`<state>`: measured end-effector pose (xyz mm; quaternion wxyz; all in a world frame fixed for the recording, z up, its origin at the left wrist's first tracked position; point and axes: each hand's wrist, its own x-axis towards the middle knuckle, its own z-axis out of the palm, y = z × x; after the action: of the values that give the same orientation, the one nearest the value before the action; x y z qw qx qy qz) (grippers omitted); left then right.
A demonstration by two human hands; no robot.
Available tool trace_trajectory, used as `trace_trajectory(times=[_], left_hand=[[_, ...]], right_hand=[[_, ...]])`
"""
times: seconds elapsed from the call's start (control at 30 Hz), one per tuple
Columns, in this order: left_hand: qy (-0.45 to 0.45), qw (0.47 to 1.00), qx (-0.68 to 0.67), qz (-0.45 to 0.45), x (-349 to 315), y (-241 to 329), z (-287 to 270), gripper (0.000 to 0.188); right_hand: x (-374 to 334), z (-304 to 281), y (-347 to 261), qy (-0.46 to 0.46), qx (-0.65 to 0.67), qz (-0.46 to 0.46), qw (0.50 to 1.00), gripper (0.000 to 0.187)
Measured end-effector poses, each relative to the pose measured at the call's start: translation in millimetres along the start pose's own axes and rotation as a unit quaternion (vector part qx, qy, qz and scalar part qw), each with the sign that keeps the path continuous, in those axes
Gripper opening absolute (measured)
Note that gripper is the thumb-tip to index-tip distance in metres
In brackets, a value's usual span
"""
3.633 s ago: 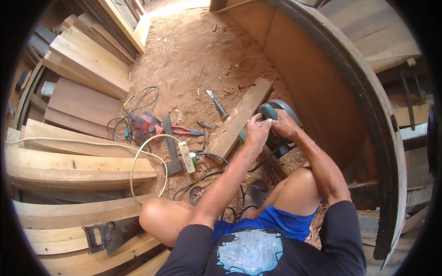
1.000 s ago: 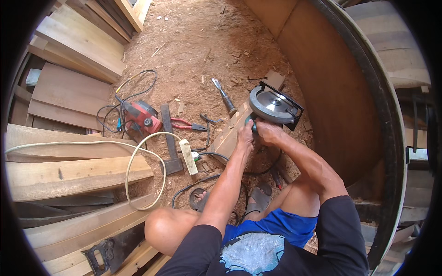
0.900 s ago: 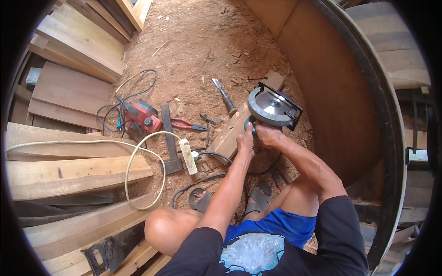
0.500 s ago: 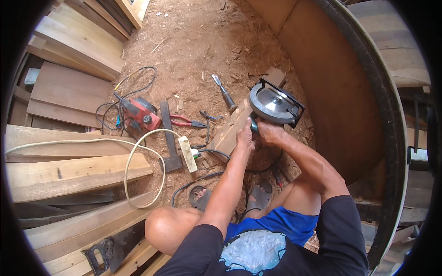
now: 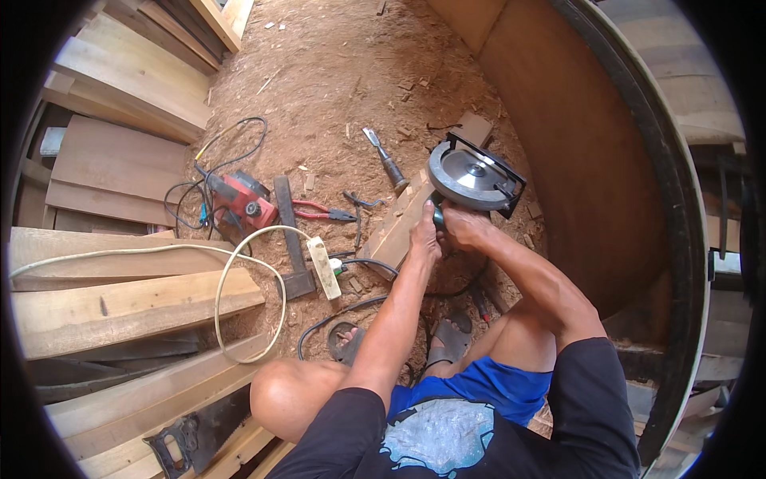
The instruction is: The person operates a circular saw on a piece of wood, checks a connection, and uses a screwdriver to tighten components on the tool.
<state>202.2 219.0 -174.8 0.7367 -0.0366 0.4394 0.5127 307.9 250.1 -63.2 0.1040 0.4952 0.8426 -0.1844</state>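
Right hand (image 5: 464, 227) gripped circular saw (image 5: 472, 176), blade face turned upward, over wooden plank (image 5: 401, 227). Left hand (image 5: 426, 238) apparently closed around saw's handle (image 5: 438, 216), fingers partly hidden. Chisel (image 5: 385, 162) lay near plank.

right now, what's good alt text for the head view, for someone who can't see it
A person's left hand and right hand grip a circular saw, blade side facing the camera, by a wooden plank on a shaving-strewn floor. Further left lie a chisel, red-handled pliers, a hammer and a red power tool, near stacked boards.
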Motion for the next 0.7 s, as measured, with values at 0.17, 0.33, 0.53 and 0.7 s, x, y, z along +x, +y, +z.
trace_trajectory(times=[0.17, 0.33, 0.53, 0.7], left_hand=[[0.035, 0.999, 0.035, -0.012, -1.0, 0.8, -4.4, 0.036], [-0.066, 0.993, -0.098, 0.029, 11.9, -14.4, -8.8, 0.043], [-0.064, 0.995, -0.071, 0.032, 3.1, -0.5, -4.8, 0.048], [-0.028, 0.998, -0.063, 0.009, 8.4, 5.7, -0.7, 0.044]], right_hand=[[-1.4, -4.9, -2.8, -0.026, 0.008, 0.005, 1.000, 0.036], [-2.1, -10.4, -3.0, -0.029, -0.014, -0.006, 0.999, 0.038], [0.7, -6.0, 7.4, -0.010, 0.005, 0.005, 1.000, 0.037], [0.2, -11.4, 4.6, -0.013, 0.013, 0.001, 1.000, 0.034]])
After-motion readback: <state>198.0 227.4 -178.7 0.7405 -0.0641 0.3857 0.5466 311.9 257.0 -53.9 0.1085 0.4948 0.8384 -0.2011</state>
